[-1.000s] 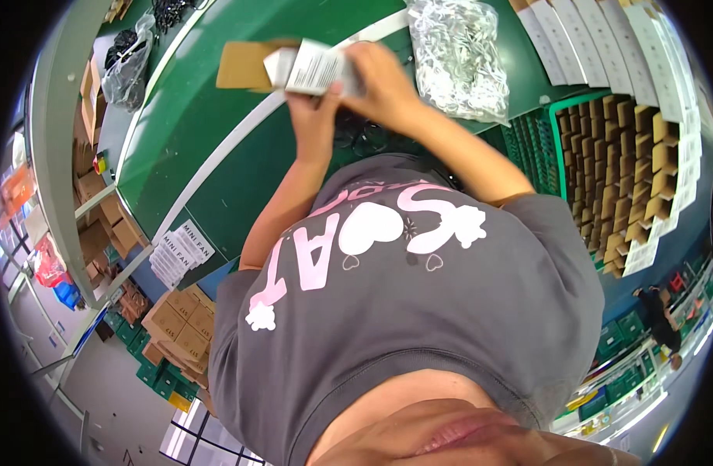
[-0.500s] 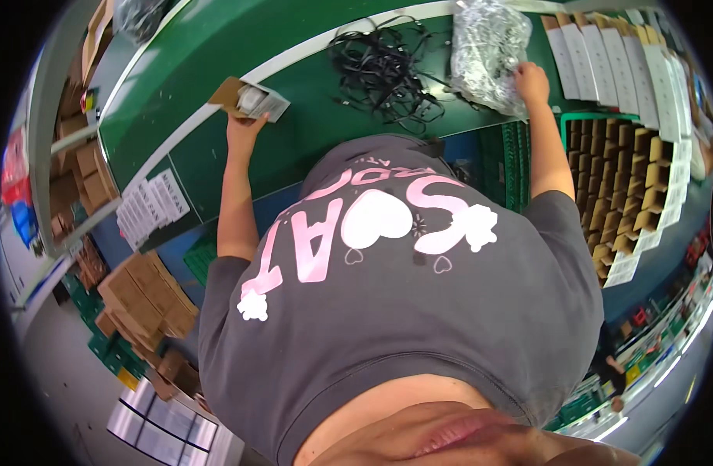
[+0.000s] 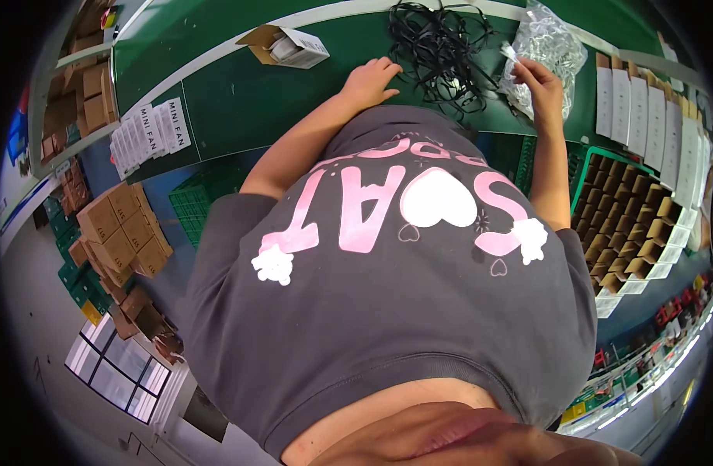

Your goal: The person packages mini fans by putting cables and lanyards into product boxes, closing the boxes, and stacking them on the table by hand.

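While fingers pinch plastic, box apart, overlapping strip

left hand: fingers extended, thumb apart | right hand: thumb and fingers pinched | 2 forearms bare

Carton contents partly hidden, white piece indistinct

Factory workshop, green workbench, stacked cartons
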`<state>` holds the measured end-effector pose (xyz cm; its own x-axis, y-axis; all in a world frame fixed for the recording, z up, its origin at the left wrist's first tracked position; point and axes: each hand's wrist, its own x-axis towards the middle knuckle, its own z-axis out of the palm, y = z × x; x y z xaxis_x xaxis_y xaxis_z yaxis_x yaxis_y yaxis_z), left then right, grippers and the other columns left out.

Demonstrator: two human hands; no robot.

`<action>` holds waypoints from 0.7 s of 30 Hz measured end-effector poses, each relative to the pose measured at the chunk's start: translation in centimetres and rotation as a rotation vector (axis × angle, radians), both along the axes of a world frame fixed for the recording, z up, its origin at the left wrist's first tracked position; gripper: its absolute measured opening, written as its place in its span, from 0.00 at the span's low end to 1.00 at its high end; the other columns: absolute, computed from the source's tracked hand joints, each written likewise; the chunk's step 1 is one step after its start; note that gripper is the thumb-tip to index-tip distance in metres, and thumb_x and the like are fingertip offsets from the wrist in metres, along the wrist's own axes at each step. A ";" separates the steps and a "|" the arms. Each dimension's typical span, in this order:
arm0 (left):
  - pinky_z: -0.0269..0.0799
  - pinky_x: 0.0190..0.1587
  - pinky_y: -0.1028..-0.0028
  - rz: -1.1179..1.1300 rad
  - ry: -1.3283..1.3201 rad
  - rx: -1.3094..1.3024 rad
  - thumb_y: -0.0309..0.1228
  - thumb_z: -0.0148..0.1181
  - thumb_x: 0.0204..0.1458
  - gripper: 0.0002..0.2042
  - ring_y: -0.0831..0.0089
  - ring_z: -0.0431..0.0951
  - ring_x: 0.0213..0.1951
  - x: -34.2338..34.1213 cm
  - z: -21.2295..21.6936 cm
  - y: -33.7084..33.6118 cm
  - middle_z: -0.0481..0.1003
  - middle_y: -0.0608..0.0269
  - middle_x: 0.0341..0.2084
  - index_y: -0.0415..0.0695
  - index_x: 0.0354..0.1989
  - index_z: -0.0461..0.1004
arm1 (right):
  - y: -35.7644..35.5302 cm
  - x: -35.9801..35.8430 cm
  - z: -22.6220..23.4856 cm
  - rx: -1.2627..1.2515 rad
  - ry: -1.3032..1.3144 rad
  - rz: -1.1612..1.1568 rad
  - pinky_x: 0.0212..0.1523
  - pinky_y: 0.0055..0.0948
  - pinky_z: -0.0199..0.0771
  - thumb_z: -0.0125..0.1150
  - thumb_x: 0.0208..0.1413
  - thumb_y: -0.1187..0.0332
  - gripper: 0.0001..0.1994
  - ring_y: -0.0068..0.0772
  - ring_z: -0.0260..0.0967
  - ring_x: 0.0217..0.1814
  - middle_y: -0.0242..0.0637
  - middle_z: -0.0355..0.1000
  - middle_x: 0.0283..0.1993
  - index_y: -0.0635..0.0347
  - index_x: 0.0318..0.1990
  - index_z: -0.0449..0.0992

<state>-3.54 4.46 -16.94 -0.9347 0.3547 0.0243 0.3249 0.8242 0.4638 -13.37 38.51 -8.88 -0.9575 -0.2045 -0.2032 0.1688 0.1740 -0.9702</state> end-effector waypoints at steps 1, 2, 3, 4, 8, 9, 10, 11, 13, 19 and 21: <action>0.70 0.39 0.65 0.019 -0.004 -0.007 0.36 0.64 0.47 0.12 0.63 0.73 0.42 -0.5 -0.9 0.0 0.72 0.64 0.36 0.49 0.39 0.74 | -1.0 0.1 0.2 -0.028 0.002 0.032 0.40 0.19 0.67 0.62 0.56 0.69 0.12 0.20 0.68 0.35 0.32 0.75 0.34 0.66 0.45 0.79; 0.69 0.39 0.64 -0.014 0.034 -0.127 0.36 0.64 0.47 0.11 0.63 0.71 0.44 -1.2 -1.5 0.2 0.72 0.65 0.35 0.48 0.37 0.74 | -1.3 0.5 1.1 -0.022 0.001 0.037 0.40 0.19 0.67 0.62 0.56 0.69 0.12 0.20 0.68 0.35 0.32 0.75 0.34 0.66 0.45 0.79; 0.68 0.38 0.63 -0.056 0.075 -0.248 0.37 0.64 0.46 0.11 0.64 0.70 0.47 -1.9 -1.5 0.2 0.72 0.66 0.35 0.48 0.35 0.73 | -1.4 1.0 2.0 0.013 0.041 0.058 0.40 0.19 0.67 0.62 0.56 0.70 0.12 0.19 0.68 0.35 0.32 0.75 0.36 0.66 0.45 0.79; 0.66 0.36 0.60 -0.024 0.192 -0.170 0.35 0.64 0.47 0.09 0.62 0.72 0.41 -2.4 -1.4 0.0 0.73 0.65 0.32 0.47 0.33 0.72 | -1.4 1.4 2.7 0.047 0.081 0.081 0.40 0.18 0.66 0.61 0.56 0.71 0.11 0.19 0.67 0.36 0.31 0.74 0.37 0.65 0.45 0.79; 0.71 0.39 0.67 0.270 -0.229 0.532 0.31 0.59 0.55 0.05 0.67 0.75 0.28 -3.5 3.1 0.4 0.74 0.63 0.24 0.45 0.34 0.71 | -0.9 2.3 5.2 0.088 0.017 0.283 0.40 0.16 0.64 0.61 0.54 0.74 0.15 0.17 0.65 0.35 0.28 0.71 0.36 0.62 0.51 0.77; 0.71 0.39 0.67 0.268 -0.222 0.534 0.31 0.59 0.55 0.05 0.67 0.75 0.28 -3.9 4.4 0.4 0.74 0.63 0.24 0.45 0.34 0.71 | -1.7 2.3 6.3 0.091 0.024 0.283 0.40 0.16 0.64 0.61 0.54 0.74 0.15 0.17 0.65 0.35 0.28 0.71 0.36 0.62 0.51 0.77; 0.71 0.40 0.71 0.251 -0.354 0.809 0.31 0.58 0.56 0.05 0.72 0.74 0.28 -4.5 5.9 0.2 0.73 0.66 0.24 0.44 0.35 0.70 | -2.7 2.3 7.4 0.010 -0.028 0.350 0.40 0.16 0.64 0.62 0.54 0.73 0.17 0.17 0.64 0.35 0.27 0.70 0.35 0.61 0.53 0.76; 0.71 0.40 0.75 0.229 -0.485 1.084 0.31 0.56 0.58 0.06 0.77 0.74 0.29 -5.0 8.1 0.0 0.72 0.68 0.24 0.42 0.36 0.69 | -3.8 2.2 8.7 -0.070 -0.079 0.419 0.39 0.16 0.64 0.63 0.53 0.73 0.20 0.17 0.64 0.35 0.26 0.69 0.34 0.60 0.55 0.74; 0.70 0.38 0.78 0.155 -0.545 1.042 0.31 0.56 0.59 0.07 0.82 0.72 0.29 -5.8 13.8 0.3 0.69 0.71 0.24 0.41 0.38 0.68 | -6.4 1.0 10.7 -0.081 -0.116 0.500 0.40 0.17 0.65 0.64 0.52 0.73 0.23 0.16 0.64 0.36 0.25 0.66 0.32 0.59 0.57 0.72; 0.56 0.25 0.88 0.236 -0.190 1.156 0.26 0.55 0.59 0.04 0.88 0.63 0.24 -5.0 27.5 -1.5 0.67 0.73 0.27 0.45 0.38 0.67 | -11.1 -3.7 13.2 0.094 0.239 0.713 0.36 0.16 0.66 0.63 0.53 0.74 0.08 0.14 0.66 0.35 0.29 0.74 0.33 0.66 0.40 0.77; 0.59 0.30 0.86 0.238 0.227 1.119 0.26 0.56 0.58 0.06 0.87 0.64 0.28 -4.8 26.8 -4.9 0.67 0.73 0.27 0.41 0.40 0.67 | -8.9 -4.9 15.8 0.128 0.262 0.632 0.35 0.16 0.66 0.63 0.53 0.73 0.07 0.13 0.67 0.35 0.28 0.74 0.33 0.65 0.39 0.76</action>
<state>-8.33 -0.49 9.82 -0.9086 -0.1545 0.3880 0.3860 0.0437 0.9215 -18.22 29.60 6.88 -0.6833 -0.7289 -0.0415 -0.2392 0.2772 -0.9306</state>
